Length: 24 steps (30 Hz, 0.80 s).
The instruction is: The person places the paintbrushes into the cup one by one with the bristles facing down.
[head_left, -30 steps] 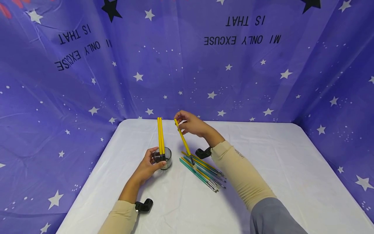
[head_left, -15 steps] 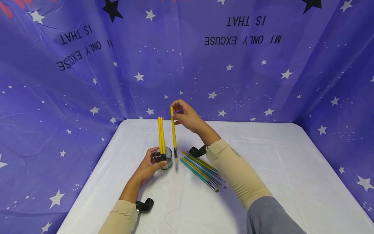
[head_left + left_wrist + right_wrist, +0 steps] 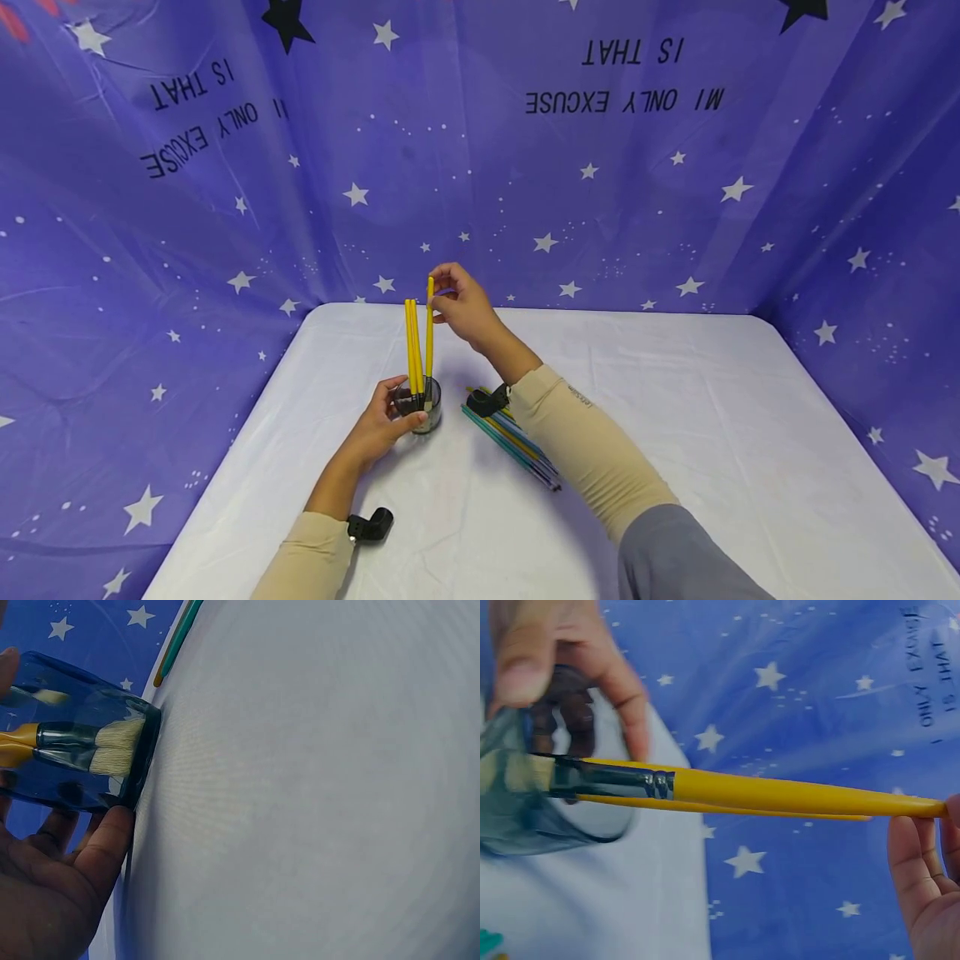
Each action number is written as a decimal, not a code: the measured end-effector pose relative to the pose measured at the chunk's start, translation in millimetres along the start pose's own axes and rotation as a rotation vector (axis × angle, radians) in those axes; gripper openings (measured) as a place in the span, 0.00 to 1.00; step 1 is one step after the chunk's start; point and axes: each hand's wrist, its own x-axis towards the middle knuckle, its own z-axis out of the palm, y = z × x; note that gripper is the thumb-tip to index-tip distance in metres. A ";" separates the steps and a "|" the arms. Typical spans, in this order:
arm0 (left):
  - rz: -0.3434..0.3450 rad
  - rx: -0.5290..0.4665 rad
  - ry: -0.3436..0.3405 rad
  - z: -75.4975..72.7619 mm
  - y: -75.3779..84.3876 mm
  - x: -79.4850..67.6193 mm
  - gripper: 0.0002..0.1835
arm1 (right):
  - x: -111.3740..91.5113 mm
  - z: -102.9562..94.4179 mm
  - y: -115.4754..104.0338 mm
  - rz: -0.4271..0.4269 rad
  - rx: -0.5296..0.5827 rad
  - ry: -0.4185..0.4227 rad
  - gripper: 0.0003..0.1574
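Yellow paintbrush (image 3: pixel 430 342) moved leftward into glass (image 3: pixel 82 709); dark ferrule (image 3: pixel 615 780), pale bristles (image 3: pixel 521 772).

Upright glass (image 3: pixel 435 410), yellow brushes (image 3: pixel 417 350) — bristles down (inside)

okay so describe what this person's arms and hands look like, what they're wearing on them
The left hand and right hand wear no gloves. The beige left sleeve and beige right sleeve reach the wrists; small dark lettering marks the right. A grey sleeve overlaps it higher up. Each wrist carries a black, bent camera.
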 end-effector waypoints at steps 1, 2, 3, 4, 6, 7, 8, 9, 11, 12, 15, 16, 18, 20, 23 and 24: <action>0.001 -0.001 0.001 0.2 -0.2 0.2 0.42 | -0.8 2.3 3.6 0.008 -0.008 0.000 0.19; 0.002 -0.004 0.002 0.4 -0.5 0.5 0.42 | -1.4 4.3 7.4 0.015 -0.014 0.001 0.19; 0.004 -0.006 0.001 0.7 -0.7 0.7 0.42 | -1.8 6.1 11.2 0.022 -0.019 0.003 0.19; 0.006 -0.010 0.001 0.9 -1.0 0.9 0.42 | -2.4 7.7 15.0 0.030 -0.023 0.004 0.19; 0.010 -0.018 0.001 1.2 -1.4 1.2 0.42 | -3.4 10.2 21.6 0.049 -0.031 0.009 0.19; 0.009 -0.020 -0.001 1.3 -1.7 1.4 0.41 | -3.8 11.3 24.8 0.058 -0.035 0.010 0.19; 0.008 -0.020 -0.003 1.2 -1.8 1.5 0.41 | -3.9 12.2 27.8 0.066 -0.035 0.012 0.19; 0.009 -0.018 -0.005 1.0 -1.9 1.6 0.42 | -3.8 13.1 30.4 0.073 -0.032 0.014 0.19; 0.008 -0.011 -0.004 0.6 -1.8 1.8 0.42 | -3.8 14.7 34.1 0.080 -0.032 0.019 0.19; 0.008 -0.009 -0.003 0.4 -2.0 2.1 0.42 | -3.7 15.6 35.2 0.080 -0.032 0.020 0.19; 0.016 -0.009 -0.005 -0.4 -1.6 1.6 0.42 | -2.6 18.4 37.9 0.068 -0.040 0.024 0.20; 0.016 -0.011 -0.005 -0.6 -1.8 1.7 0.42 | -2.0 19.4 38.8 0.065 -0.044 0.023 0.20; 0.017 -0.018 -0.005 -0.9 -2.3 1.9 0.41 | -0.7 21.2 40.9 0.061 -0.054 0.023 0.21; 0.018 -0.020 -0.004 -1.1 -2.7 1.8 0.41 | 0.5 22.5 43.0 0.065 -0.064 0.022 0.21; 0.019 -0.018 -0.004 -1.2 -3.4 2.4 0.41 | 0.9 23.2 45.1 0.071 -0.084 0.008 0.23; 0.020 -0.017 -0.004 -1.1 -3.4 2.4 0.41 | 0.7 23.3 45.8 0.072 -0.098 -0.004 0.24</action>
